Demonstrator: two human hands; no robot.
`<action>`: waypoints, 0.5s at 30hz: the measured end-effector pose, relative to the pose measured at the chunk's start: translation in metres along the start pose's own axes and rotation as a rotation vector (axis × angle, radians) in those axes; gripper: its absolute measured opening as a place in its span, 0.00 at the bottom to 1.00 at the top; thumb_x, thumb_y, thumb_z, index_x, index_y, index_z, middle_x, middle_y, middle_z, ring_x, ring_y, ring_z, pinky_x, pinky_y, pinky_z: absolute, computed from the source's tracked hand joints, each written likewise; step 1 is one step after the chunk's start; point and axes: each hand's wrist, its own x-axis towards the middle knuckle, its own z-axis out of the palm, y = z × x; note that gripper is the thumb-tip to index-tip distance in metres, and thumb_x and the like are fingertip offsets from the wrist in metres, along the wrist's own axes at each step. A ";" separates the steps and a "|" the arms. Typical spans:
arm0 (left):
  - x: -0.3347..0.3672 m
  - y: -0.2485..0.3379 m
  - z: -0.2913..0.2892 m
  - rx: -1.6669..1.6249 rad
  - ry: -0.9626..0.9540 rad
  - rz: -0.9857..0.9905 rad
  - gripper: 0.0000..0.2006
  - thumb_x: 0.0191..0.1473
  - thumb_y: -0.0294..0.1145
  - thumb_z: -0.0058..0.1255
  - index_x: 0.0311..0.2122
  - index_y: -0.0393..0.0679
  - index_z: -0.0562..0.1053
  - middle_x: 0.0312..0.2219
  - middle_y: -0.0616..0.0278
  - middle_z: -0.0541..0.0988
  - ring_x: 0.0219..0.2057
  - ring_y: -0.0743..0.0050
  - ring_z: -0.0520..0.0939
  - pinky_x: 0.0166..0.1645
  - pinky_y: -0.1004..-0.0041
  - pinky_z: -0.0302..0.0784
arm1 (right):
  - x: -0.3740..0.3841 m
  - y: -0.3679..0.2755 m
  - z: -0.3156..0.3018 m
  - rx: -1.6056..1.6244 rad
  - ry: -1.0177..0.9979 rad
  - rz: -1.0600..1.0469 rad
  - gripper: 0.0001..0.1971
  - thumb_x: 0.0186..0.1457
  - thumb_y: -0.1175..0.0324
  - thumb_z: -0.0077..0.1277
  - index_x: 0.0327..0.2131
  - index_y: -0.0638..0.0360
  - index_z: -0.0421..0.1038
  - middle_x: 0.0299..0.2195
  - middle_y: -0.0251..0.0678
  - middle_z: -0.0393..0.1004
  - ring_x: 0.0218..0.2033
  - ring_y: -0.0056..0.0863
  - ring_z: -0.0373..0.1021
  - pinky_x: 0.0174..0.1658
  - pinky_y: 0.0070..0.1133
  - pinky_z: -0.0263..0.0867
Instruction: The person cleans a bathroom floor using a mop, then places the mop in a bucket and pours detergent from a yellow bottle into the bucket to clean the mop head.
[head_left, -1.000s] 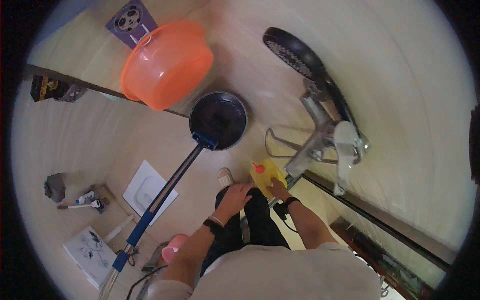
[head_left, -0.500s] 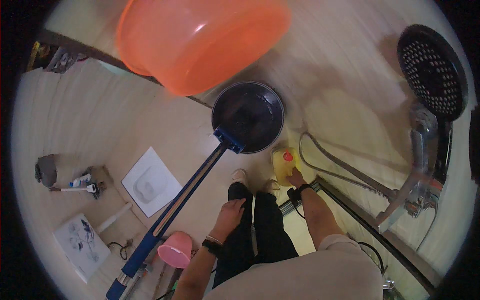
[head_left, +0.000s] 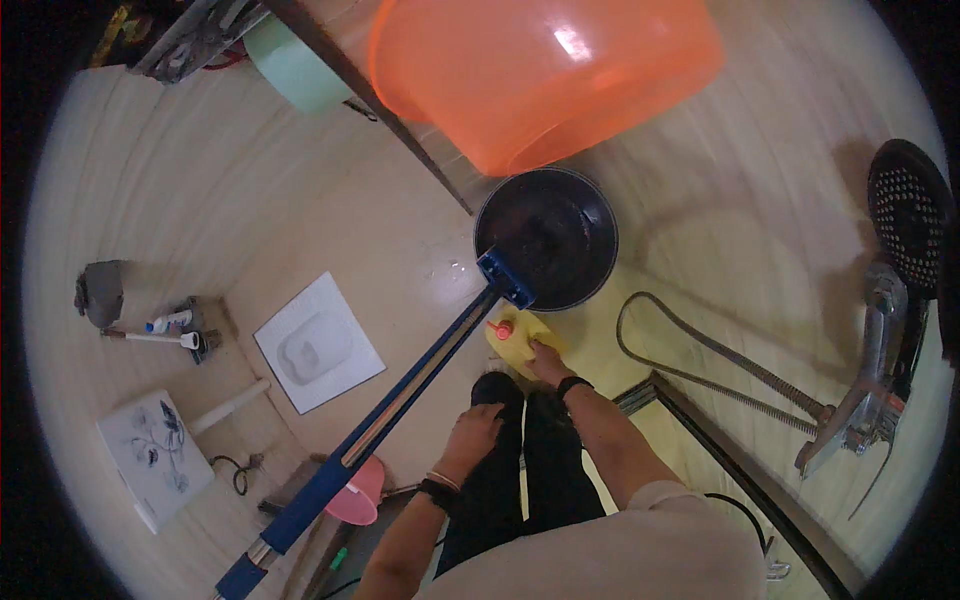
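A yellow plastic jug with a red cap sits tilted on the floor in front of my feet. My right hand is closed on its upper end, by the handle. Fingers stretched out, my left hand lies on my left knee and holds nothing. Just beyond the jug is a round black basin with dark contents. A mop with a long blue pole slants from the lower left, its blue head bracket over the basin's near rim. Neither hand touches the mop.
A big orange tub stands past the basin. A white squat toilet is set in the floor at left, with a pink bucket nearer me. The shower hose loops at right, above a dark metal door track.
The jug has shifted left and nearer the basin and tipped over somewhat, with my right hand still on it. My view has turned; my left hand stays on my leg.
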 end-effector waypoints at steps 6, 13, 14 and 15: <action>-0.014 0.002 -0.015 -0.008 0.019 -0.062 0.13 0.46 0.28 0.45 0.40 0.39 0.68 0.32 0.50 0.73 0.35 0.53 0.74 0.40 0.63 0.69 | -0.023 0.004 0.009 -0.034 0.066 -0.084 0.23 0.42 0.67 0.47 0.46 0.59 0.62 0.40 0.49 0.67 0.43 0.45 0.64 0.47 0.31 0.60; -0.023 0.040 -0.033 -0.100 0.094 0.003 0.13 0.46 0.28 0.46 0.39 0.38 0.68 0.31 0.49 0.73 0.34 0.51 0.73 0.41 0.63 0.69 | -0.118 0.030 -0.047 -0.131 0.094 -0.015 0.27 0.41 0.65 0.52 0.47 0.64 0.59 0.41 0.50 0.67 0.44 0.43 0.63 0.47 0.30 0.59; -0.024 0.049 -0.033 -0.104 0.097 0.016 0.13 0.46 0.28 0.46 0.39 0.38 0.68 0.31 0.49 0.73 0.34 0.51 0.73 0.41 0.63 0.69 | -0.132 0.033 -0.058 -0.099 0.108 -0.016 0.26 0.41 0.65 0.52 0.46 0.64 0.60 0.41 0.50 0.67 0.44 0.44 0.63 0.47 0.30 0.59; -0.025 0.059 -0.032 -0.098 0.094 -0.015 0.12 0.46 0.28 0.46 0.38 0.38 0.68 0.32 0.48 0.73 0.34 0.50 0.73 0.41 0.63 0.69 | -0.144 0.037 -0.069 -0.105 0.118 -0.014 0.26 0.41 0.65 0.52 0.46 0.64 0.60 0.41 0.50 0.67 0.44 0.44 0.63 0.47 0.30 0.59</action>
